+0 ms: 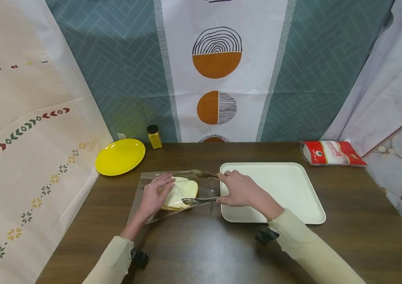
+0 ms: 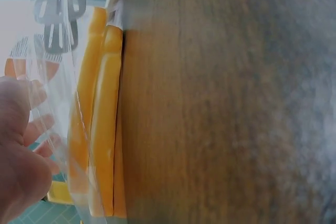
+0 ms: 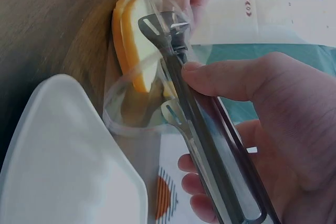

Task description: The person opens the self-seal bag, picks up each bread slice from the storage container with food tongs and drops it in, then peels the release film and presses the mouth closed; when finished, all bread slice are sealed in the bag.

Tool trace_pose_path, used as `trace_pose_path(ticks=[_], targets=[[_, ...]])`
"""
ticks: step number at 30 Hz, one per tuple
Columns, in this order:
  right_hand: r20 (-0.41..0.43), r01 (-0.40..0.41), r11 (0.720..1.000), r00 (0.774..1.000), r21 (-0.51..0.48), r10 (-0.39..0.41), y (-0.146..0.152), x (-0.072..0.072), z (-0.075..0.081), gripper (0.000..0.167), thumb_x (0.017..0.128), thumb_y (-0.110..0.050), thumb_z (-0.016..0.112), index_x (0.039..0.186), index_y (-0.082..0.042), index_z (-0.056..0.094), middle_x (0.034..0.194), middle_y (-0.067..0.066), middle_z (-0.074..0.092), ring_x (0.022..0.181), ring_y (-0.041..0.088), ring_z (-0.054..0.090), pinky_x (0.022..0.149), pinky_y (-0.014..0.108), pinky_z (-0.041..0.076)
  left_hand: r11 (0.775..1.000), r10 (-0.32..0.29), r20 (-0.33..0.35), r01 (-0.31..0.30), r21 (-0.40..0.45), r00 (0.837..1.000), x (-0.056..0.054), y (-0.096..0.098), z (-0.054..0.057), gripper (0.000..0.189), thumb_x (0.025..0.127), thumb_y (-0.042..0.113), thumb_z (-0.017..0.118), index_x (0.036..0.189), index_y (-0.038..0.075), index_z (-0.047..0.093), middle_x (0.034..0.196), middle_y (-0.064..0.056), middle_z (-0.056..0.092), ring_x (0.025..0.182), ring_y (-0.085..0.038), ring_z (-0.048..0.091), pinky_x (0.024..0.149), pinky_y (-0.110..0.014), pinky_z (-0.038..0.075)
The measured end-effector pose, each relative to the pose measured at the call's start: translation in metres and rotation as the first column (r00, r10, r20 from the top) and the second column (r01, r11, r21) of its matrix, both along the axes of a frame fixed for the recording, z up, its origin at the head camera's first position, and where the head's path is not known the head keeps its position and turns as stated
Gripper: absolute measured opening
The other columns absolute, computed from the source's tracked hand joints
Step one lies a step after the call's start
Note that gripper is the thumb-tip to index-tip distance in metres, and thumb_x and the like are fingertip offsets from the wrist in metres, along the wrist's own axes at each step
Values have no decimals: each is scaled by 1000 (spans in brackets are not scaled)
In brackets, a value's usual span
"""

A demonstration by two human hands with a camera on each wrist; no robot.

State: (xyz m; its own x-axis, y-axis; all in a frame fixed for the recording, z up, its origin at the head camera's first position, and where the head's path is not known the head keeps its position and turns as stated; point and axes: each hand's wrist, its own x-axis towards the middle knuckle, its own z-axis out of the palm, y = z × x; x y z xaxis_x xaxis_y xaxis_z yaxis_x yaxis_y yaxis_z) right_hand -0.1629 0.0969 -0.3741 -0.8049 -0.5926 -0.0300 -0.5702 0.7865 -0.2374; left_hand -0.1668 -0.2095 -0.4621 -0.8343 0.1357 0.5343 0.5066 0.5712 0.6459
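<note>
Slices of bread [image 1: 186, 190] with golden crusts lie stacked in a clear plastic bag [image 1: 147, 177] on the table. My left hand [image 1: 155, 196] holds the bag's upper film over the slices, and creases run from its fingertips; the exact grip is partly hidden. My right hand [image 1: 241, 190] grips metal tongs [image 3: 202, 145] between thumb and fingers. The slotted tong ends [image 2: 60, 35] stand apart, pointing left, at the bag's mouth beside the bread. In the left wrist view the crusts [image 2: 105, 114] show edge-on through the plastic.
A white tray [image 1: 275, 193] lies under and right of my right hand. At the back left are a yellow plate [image 1: 120, 157] and a yellow bottle with a black cap [image 1: 155, 137]. A red and white packet [image 1: 334, 153] lies at the back right. Cloth hangs behind the table.
</note>
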Motion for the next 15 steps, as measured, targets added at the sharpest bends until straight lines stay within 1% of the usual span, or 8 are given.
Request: trace_pose_path(ticks=[4, 8, 11, 15], targets=[[-19, 23, 1000, 1000, -11, -23, 12, 5, 2, 72, 84, -41, 78, 139, 0, 54, 125, 16, 61, 105, 35, 59, 71, 47, 54, 1000, 0, 20, 0, 2, 1000, 0, 0, 1, 16, 91, 2, 72, 106, -2, 76, 123, -21, 67, 120, -41, 58, 103, -58, 40], [-33, 55, 997, 998, -47, -56, 26, 11, 5, 71, 83, -38, 78, 138, 1, 54, 120, 16, 62, 105, 35, 59, 71, 49, 54, 1000, -3, 40, 3, 3, 999, 1, 0, 2, 16, 92, 3, 71, 107, -2, 76, 124, -21, 66, 121, -40, 58, 101, -57, 43], [-42, 83, 993, 995, -87, -87, 38, 17, 5, 72, 83, -38, 78, 138, 1, 54, 119, 16, 63, 107, 36, 59, 76, 51, 53, 1000, -7, 40, 7, 2, 999, 1, 0, 3, 16, 92, 3, 71, 107, -2, 75, 124, -21, 66, 121, -40, 57, 99, -58, 44], [-54, 132, 981, 989, -145, -141, 56, 25, 3, 74, 84, -38, 79, 139, 3, 52, 124, 21, 61, 112, 39, 58, 85, 54, 52, 1000, -7, 38, 7, -5, 999, 1, 0, 3, 17, 92, 2, 71, 107, -3, 75, 124, -21, 66, 121, -40, 57, 98, -59, 45]])
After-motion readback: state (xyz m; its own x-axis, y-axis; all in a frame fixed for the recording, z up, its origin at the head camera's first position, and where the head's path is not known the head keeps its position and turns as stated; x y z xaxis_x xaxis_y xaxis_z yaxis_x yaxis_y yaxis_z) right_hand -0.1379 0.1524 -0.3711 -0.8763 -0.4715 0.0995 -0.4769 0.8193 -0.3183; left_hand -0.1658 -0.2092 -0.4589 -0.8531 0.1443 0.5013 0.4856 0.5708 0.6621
